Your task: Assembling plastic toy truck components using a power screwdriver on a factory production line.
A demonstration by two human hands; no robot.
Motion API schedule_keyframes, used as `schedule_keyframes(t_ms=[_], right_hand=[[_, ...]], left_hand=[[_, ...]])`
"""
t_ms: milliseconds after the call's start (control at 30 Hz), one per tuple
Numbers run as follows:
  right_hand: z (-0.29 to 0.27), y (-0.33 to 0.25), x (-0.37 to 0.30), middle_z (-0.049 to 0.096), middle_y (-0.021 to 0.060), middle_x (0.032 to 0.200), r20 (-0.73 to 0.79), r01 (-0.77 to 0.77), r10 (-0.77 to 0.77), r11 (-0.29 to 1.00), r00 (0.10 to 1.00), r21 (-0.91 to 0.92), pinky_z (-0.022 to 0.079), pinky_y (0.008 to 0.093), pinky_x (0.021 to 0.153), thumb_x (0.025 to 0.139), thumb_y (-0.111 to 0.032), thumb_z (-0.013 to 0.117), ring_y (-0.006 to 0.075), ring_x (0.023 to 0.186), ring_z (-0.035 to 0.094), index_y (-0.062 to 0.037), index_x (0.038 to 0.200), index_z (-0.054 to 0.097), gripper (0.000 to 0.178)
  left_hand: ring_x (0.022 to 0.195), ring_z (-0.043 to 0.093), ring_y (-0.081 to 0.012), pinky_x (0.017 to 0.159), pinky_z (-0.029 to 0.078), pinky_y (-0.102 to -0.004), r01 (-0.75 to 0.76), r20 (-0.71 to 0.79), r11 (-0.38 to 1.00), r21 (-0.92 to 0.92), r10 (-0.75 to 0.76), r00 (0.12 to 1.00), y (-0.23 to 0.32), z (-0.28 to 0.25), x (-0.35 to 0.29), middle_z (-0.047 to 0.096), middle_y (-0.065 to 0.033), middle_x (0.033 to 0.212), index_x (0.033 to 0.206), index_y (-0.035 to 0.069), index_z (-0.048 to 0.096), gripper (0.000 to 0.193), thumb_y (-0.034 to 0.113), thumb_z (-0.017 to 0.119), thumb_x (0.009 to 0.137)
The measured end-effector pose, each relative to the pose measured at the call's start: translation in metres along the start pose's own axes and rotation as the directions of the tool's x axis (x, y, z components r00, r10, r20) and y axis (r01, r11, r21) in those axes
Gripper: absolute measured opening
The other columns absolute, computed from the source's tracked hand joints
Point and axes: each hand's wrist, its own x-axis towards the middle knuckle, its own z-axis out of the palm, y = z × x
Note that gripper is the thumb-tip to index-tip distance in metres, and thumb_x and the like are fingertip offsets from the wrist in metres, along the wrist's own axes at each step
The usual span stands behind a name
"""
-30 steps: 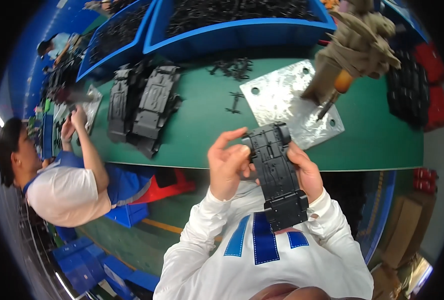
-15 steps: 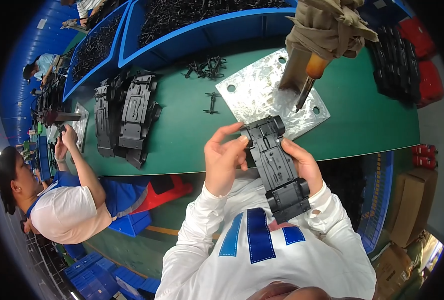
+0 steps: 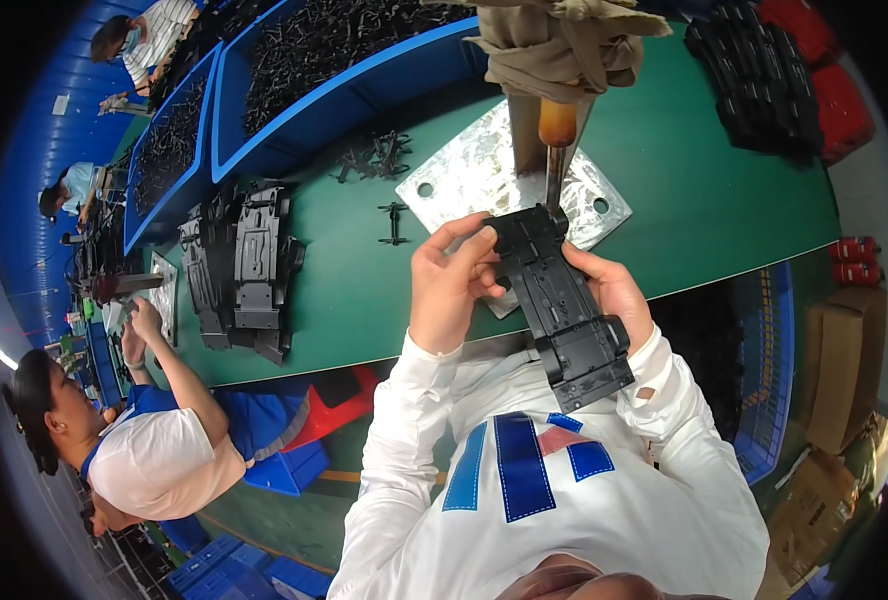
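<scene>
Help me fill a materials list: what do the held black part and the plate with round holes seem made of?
Black part: probably moulded plastic, matte to satin, judging by its fine raised detail and soft sheen. Plate: likely metal, silvery and shiny, with bright streaky reflections, though perhaps foil-covered.

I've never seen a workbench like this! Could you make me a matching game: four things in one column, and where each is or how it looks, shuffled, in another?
Things:
1. Chassis
2. Plate
3. Cloth
4. Wide bin

Places and looks:
A. Bunched above an orange handle
B. Held in the left hand and right hand
C. Blue, with small black parts inside
D. Silver, flat on the green table

Right pairs: 1-B; 2-D; 3-A; 4-C
</scene>
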Motion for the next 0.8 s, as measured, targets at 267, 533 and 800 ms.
schedule_keyframes(t_ms=[267, 533, 800], right_hand=[[-0.002, -0.002, 0.01, 0.068, 0.0094, 0.106, 0.029, 0.116, -0.114, 0.988, 0.993, -0.102, 0.055, 0.0294, 0.079, 0.097, -0.032, 0.057, 0.019, 0.088, 0.068, -0.0029, 0.116, 0.062, 0.035], [0.001, -0.005, 0.009, 0.068, 0.0094, 0.107, -0.002, 0.132, -0.134, 0.981, 0.991, -0.145, 0.054, 0.0296, 0.082, 0.097, -0.031, 0.055, 0.0185, 0.09, 0.068, -0.0021, 0.117, 0.061, 0.036], [0.008, -0.004, 0.002, 0.069, 0.0104, 0.107, 0.013, 0.167, -0.166, 0.977, 0.986, -0.133, 0.055, 0.0299, 0.082, 0.098, -0.031, 0.055, 0.0189, 0.09, 0.068, -0.0014, 0.117, 0.061, 0.036]], left_hand=[[0.058, 0.051, -0.0069, 0.05, 0.046, -0.0224, -0.077, 0.025, 0.994, -0.082, 0.079, 0.997, 0.003, 0.002, 0.01, 0.06, -0.003, 0.076, 0.119, -0.001, 0.059, 0.036, 0.017, 0.068, 0.089], [0.058, 0.05, -0.007, 0.052, 0.047, -0.0235, -0.072, 0.011, 0.993, -0.096, 0.074, 0.997, 0.002, 0.006, 0.01, 0.057, -0.0011, 0.073, 0.119, 0.0, 0.059, 0.035, 0.017, 0.068, 0.089], [0.059, 0.051, -0.0074, 0.054, 0.047, -0.024, -0.069, -0.007, 0.992, -0.108, 0.069, 0.998, 0.005, 0.01, 0.009, 0.056, -0.0009, 0.072, 0.118, 0.0, 0.059, 0.034, 0.016, 0.068, 0.089]])
